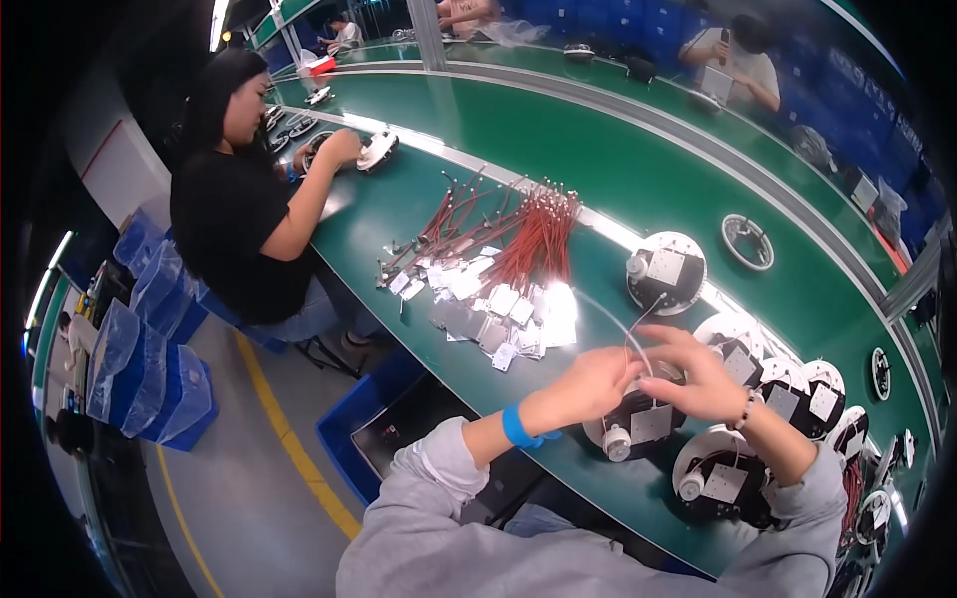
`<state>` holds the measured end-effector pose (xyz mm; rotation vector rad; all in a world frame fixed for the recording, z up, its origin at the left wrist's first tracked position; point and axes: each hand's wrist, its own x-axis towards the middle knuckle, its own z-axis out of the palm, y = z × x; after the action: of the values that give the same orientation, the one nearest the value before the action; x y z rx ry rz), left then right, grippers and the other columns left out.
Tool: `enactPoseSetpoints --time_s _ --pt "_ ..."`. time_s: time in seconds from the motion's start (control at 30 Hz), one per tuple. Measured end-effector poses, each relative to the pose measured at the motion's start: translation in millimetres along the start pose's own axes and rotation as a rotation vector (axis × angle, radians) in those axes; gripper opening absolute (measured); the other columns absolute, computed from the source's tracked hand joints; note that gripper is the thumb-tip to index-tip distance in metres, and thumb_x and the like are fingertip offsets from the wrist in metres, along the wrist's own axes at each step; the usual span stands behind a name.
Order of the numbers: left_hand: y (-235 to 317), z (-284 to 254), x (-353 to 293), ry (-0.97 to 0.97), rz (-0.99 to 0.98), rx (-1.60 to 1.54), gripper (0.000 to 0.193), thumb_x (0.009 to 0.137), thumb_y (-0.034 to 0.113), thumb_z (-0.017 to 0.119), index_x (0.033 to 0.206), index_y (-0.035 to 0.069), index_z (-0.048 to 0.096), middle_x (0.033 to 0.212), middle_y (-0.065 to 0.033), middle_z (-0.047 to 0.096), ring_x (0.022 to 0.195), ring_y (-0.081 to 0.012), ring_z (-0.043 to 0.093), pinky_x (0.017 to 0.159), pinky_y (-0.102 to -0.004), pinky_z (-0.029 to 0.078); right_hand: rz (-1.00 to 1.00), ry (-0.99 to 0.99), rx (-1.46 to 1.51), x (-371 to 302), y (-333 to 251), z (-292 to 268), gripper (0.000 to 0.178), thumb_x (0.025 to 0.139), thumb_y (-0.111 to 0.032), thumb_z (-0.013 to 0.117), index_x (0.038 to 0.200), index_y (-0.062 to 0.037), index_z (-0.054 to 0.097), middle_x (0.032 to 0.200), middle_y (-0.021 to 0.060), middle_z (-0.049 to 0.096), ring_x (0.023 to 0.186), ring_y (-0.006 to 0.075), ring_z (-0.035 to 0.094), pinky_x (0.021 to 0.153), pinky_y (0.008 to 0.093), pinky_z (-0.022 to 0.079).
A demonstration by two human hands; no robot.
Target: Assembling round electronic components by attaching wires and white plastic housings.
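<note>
My left hand, with a blue band at its wrist, has its fingers pinched on a thin white strip that curves up and to the left. My right hand, a beaded bracelet on its wrist, curls its thumb and fingers round the same strip from the other side. Directly under both hands lies a round black-and-white unit with a pale square plate and a white cylinder. Its far part is hidden by my fingers. A similar round unit rests just beyond, a thin wire rising from it.
Left of my hands are a pile of white plates and a bundle of red wires. Several more round units crowd the right. A white ring lies farther back. At left a co-worker handles another unit; blue bins stand behind.
</note>
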<state>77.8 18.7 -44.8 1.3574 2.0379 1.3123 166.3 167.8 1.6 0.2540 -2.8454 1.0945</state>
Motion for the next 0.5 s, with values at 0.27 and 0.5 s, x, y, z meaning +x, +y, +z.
enactPoseSetpoints --time_s 0.27,0.5 --pt "4.6 0.0 9.1 -0.122 0.015 0.062 0.013 0.069 0.003 0.046 0.080 0.000 0.052 0.079 -0.0159 0.056 0.071 -0.0336 0.055 0.061 -0.0360 0.043 0.095 0.092 -0.002 10.3 -27.6 -1.3 0.017 0.061 -0.016 0.069 0.074 -0.0068 0.064 0.059 0.0075 0.046 0.054 0.0164 0.044 0.047 0.0276 0.032" --pt "1.2 7.1 20.1 -0.219 0.109 0.146 0.016 0.067 0.015 0.057 0.080 0.006 0.054 0.076 -0.0130 0.058 0.074 -0.0308 0.056 0.064 -0.0357 0.044 0.101 0.066 0.391 14.0 -27.6 2.5 0.012 0.072 -0.009 0.062 0.071 0.0000 0.055 0.059 0.0013 0.049 0.051 0.0078 0.046 0.046 0.0214 0.038"
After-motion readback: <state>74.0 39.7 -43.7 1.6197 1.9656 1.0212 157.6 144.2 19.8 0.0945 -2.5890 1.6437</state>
